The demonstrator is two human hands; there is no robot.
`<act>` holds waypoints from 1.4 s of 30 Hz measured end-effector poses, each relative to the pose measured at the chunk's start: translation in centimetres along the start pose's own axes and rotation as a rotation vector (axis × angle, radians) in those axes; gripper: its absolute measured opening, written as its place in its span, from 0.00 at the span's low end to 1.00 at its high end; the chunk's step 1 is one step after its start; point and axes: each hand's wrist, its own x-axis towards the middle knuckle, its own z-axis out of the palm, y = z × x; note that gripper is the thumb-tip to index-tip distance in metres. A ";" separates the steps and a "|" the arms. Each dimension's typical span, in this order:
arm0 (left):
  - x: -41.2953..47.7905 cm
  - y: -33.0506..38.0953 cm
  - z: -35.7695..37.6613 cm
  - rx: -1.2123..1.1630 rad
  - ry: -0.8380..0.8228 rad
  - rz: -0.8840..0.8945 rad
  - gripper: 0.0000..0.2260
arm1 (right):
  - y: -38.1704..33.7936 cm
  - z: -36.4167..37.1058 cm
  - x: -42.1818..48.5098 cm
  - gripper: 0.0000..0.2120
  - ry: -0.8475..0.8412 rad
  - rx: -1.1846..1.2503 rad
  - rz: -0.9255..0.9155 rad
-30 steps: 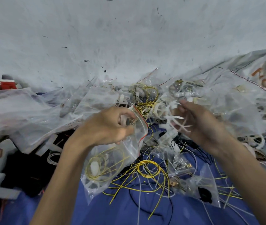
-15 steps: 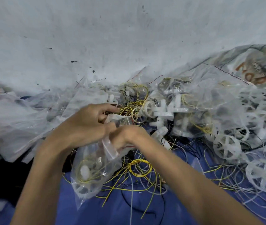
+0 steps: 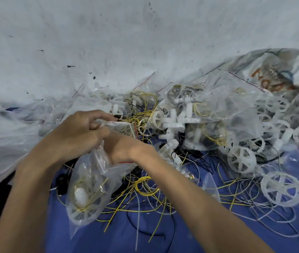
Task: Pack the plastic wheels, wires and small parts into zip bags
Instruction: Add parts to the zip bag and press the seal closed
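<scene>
Bag: the zip bag point(image 3: 90, 189) hangs below both hands, mouth up at the grip, with yellow wire and a white wheel inside.
Left: the left hand point(image 3: 77, 132) has curled fingers, its grip pinched on the bag's mouth edge.
Right: the right hand point(image 3: 125, 147) is at the mouth with its fingers hidden, so its grip cannot be told.
Surface: a blue cloth point(image 3: 126, 238) is strewn with loose wires point(image 3: 145, 185) and wheels point(image 3: 280, 187), with a scuffed white wall point(image 3: 108, 42) behind.

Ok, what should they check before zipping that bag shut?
1. Bag held: ok, the left hand grips the zip bag at its mouth.
2. Parts inside: ok, a wheel and yellow wire lie in the bag.
3. Mouth free: not ok, the right hand reaches into it.
4. Right fingers empty: cannot tell, hidden.
5. Red zip strip clear of wires: cannot tell.
</scene>
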 end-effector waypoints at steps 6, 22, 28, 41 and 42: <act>0.0 -0.1 -0.1 -0.015 0.054 0.020 0.10 | 0.2 -0.3 0.1 0.07 0.138 -0.079 -0.051; -0.5 -1.4 -2.1 0.039 0.039 0.209 0.22 | 3.2 -2.2 -3.0 0.14 0.303 -0.492 -0.063; -0.8 -2.3 -2.8 0.332 0.105 0.268 0.32 | 6.0 -3.5 -2.9 0.14 0.193 -0.508 -0.089; -0.8 -3.4 -3.4 0.043 0.216 0.286 0.12 | 4.2 -6.2 -2.5 0.15 0.500 0.126 -0.240; -1.1 -3.4 -3.7 -0.075 0.238 0.295 0.12 | 3.9 -6.8 -2.6 0.12 0.471 0.145 -0.272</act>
